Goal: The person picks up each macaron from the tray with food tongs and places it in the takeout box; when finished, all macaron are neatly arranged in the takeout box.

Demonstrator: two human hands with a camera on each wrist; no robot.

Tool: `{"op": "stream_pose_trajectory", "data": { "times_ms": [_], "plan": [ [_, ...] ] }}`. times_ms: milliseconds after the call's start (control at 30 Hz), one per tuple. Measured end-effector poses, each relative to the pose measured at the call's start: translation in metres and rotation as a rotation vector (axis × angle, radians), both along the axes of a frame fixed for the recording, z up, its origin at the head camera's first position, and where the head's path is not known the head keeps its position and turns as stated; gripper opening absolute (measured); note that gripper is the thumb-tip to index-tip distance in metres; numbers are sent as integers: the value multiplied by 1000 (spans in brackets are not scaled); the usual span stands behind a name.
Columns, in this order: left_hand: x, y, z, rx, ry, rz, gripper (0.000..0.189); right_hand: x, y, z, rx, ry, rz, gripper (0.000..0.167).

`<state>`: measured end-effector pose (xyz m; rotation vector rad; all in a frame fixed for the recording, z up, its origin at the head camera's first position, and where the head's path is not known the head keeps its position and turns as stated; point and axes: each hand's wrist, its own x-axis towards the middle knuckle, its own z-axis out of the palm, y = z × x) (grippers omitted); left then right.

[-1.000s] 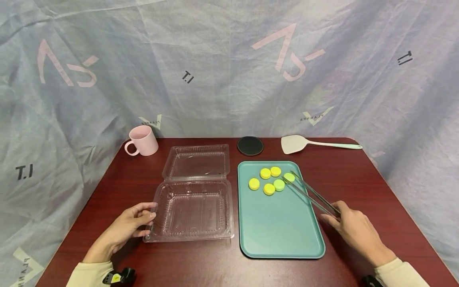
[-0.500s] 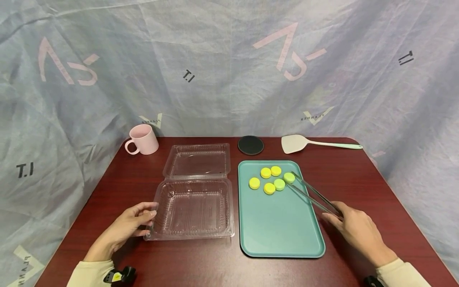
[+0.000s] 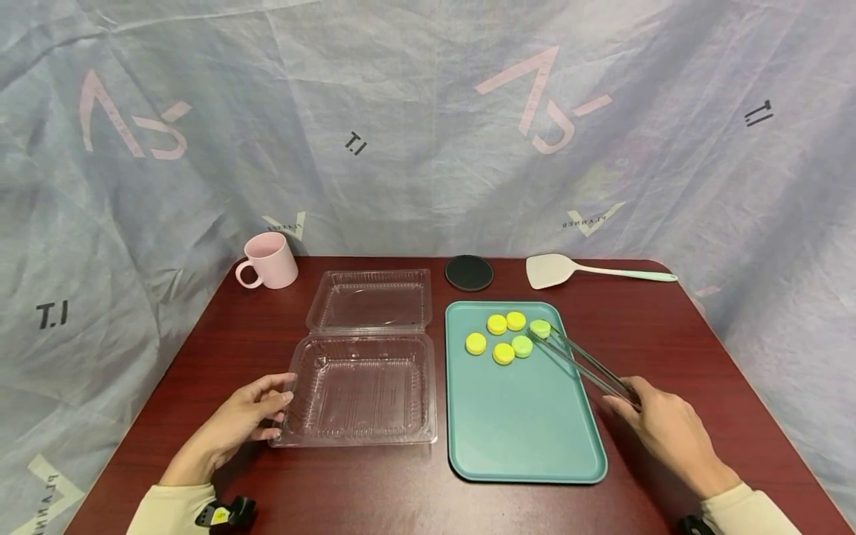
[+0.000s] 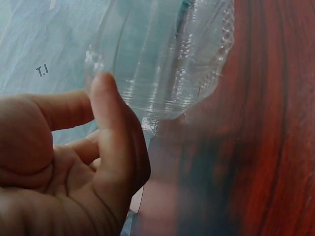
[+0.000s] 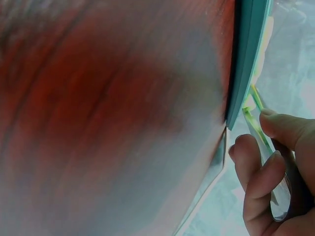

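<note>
In the head view, my left hand (image 3: 247, 416) pinches the left rim of a clear plastic clamshell container (image 3: 364, 394), whose lid (image 3: 371, 297) lies folded back behind it. The left wrist view shows the thumb (image 4: 110, 108) against the clear plastic wall. Metal tongs (image 3: 588, 371) are gripped in my right hand (image 3: 669, 431). Their tips stand on either side of a green macaron (image 3: 540, 328) at the right rim of a teal tray (image 3: 528, 438). Beside it lie another green macaron (image 3: 522, 346) and several yellow macarons (image 3: 504, 354). Whether the tongs' macaron is off the tray, I cannot tell.
A pink mug (image 3: 270, 260) stands at the back left of the dark red table (image 3: 428, 505). Behind the tray lie a black round coaster (image 3: 469, 273) and a white spatula (image 3: 551, 270) with a pale green handle end. A grey cloth (image 3: 428, 148) hangs behind the table.
The tongs' tips have come in around the right-hand green macaron, which has shifted very slightly toward the back. The left hand keeps its place on the container's rim.
</note>
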<state>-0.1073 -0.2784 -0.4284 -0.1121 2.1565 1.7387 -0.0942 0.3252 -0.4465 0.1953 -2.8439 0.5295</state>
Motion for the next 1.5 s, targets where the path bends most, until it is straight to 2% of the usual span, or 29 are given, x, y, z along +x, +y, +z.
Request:
{"op": "stream_pose_trajectory", "data": {
  "times_ms": [367,600,767,1067,1500],
  "plan": [
    [0,2,1,2,5,15,54,-2,-8,8,0,104,41,31],
    [0,1,-2,7,2,22,53,-3,-24,18,-20,115,75,30],
    [1,0,-5,7,5,21,53,-3,-43,25,-48,136,131,28],
    [-1,-1,-3,39,0,18,55,-12,-81,39,-88,130,245,24],
    [-2,-2,-3,60,-23,23,56,-25,-113,41,-109,92,336,25]
  ]
}}
